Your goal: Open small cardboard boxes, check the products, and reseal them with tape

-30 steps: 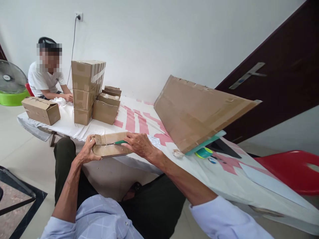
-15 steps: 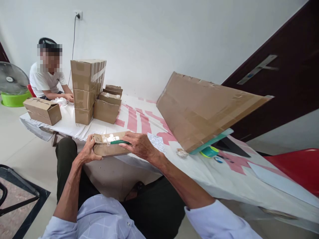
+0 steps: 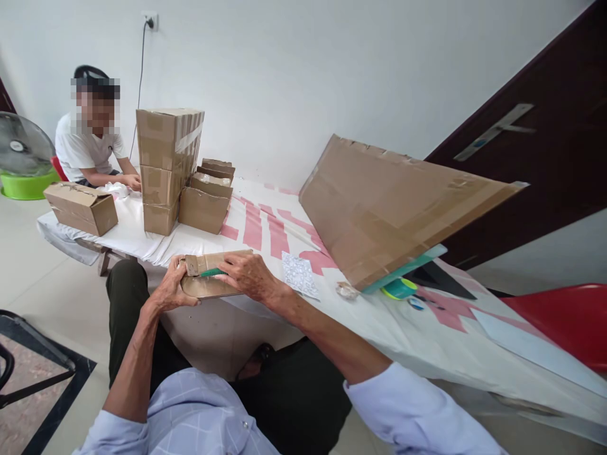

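Observation:
A small brown cardboard box (image 3: 213, 289) rests at the table's near edge, right in front of me. My left hand (image 3: 171, 289) is wrapped around its left end, thumb along the front side. In my right hand (image 3: 248, 273) I grip a slim green utility knife (image 3: 212, 272), which lies across the top of the box and points left. The knife's tip is close to the taped flap near my left fingers; whether it touches the cardboard I cannot make out.
Stacked cardboard boxes (image 3: 159, 170) stand left of centre, with another box (image 3: 80, 207) farther left. A large cardboard sheet (image 3: 393, 208) leans at the right above a tape roll (image 3: 401, 289). Patterned paper (image 3: 300, 275) lies nearby. A person (image 3: 95, 148) sits across the corner.
My right hand has slid left along the box with the green knife, nearer my left hand. More of the patterned paper shows beside my right wrist.

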The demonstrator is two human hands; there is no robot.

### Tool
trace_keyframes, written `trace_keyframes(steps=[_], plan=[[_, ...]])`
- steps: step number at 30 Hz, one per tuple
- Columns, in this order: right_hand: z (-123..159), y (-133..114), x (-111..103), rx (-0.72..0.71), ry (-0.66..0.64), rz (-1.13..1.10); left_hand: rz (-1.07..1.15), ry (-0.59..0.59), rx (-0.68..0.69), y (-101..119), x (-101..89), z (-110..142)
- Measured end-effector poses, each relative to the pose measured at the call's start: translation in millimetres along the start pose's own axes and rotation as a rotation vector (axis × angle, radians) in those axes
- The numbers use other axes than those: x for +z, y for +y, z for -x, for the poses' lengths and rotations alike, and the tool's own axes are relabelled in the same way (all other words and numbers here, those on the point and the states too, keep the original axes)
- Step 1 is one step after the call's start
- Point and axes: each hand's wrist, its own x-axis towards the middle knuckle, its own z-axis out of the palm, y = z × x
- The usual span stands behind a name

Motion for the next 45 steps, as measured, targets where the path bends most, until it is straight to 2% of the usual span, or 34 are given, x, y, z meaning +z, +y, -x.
trace_keyframes(steps=[4, 7, 10, 12, 14, 16, 18, 21, 24, 26, 28, 30, 32, 34, 37, 39, 41, 45], plan=[[13.0, 10.3, -7.6, 0.050, -0.050, 0.044, -0.011, -0.004, 0.007, -0.3, 0.1, -1.1], [28.2, 26.7, -11.1, 0.090, -0.015, 0.053, -0.011, 0.014, 0.013, -2.8, -0.1, -1.7], [44.0, 43.5, -10.4, 0.103, 0.140, -0.048, -0.004, 0.030, 0.012, -4.3, -1.0, -0.8], [54.7, 55.0, -5.6, 0.096, 0.306, -0.212, -0.002, 0.027, 0.005, -4.2, -1.9, 0.2], [64.9, 67.1, 5.8, 0.147, 0.489, -0.396, 0.000, 0.013, 0.000, -3.6, -2.6, 1.0], [73.3, 79.0, 26.7, 0.280, 0.641, -0.520, 0.003, -0.002, -0.001, -3.2, -3.2, 1.4], [78.6, 88.0, 57.6, 0.454, 0.710, -0.569, 0.007, -0.010, 0.001, -3.1, -3.8, 1.3], [79.3, 89.5, 114.1, 0.688, 0.637, -0.615, 0.013, -0.019, 0.008, -2.9, -4.9, 0.8], [74.0, 77.7, 162.9, 0.864, 0.534, -0.652, 0.020, -0.031, -0.008, -2.0, -5.9, 0.3], [70.5, 69.6, 182.9, 0.899, 0.525, -0.664, 0.023, -0.030, -0.025, -1.2, -6.4, 0.0], [67.7, 66.7, 191.3, 0.898, 0.537, -0.676, 0.022, -0.028, -0.033, -0.4, -7.0, -0.4], [64.7, 70.0, 188.8, 0.891, 0.556, -0.688, 0.020, -0.028, -0.034, 0.3, -7.6, -0.8], [59.6, 75.9, 176.4, 0.878, 0.586, -0.701, 0.022, -0.025, -0.037, 1.2, -8.4, -1.3], [50.6, 79.5, 156.2, 0.820, 0.653, -0.771, 0.029, -0.026, -0.044, 2.6, -9.2, -1.6], [30.5, 75.7, 120.8, 0.651, 0.738, -0.989, 0.038, -0.045, -0.046, 5.7, -10.5, -1.7], [15.8, 69.7, 102.3, 0.580, 0.696, -1.141, 0.046, -0.056, -0.043, 7.8, -11.0, -1.5], [3.4, 64.9, 92.8, 0.564, 0.614, -1.261, 0.060, -0.064, -0.042, 8.8, -11.3, -1.1], [-8.9, 63.7, 95.0, 0.665, 0.541, -1.282, 0.090, -0.059, -0.031, 6.4, -11.2, -0.4]])
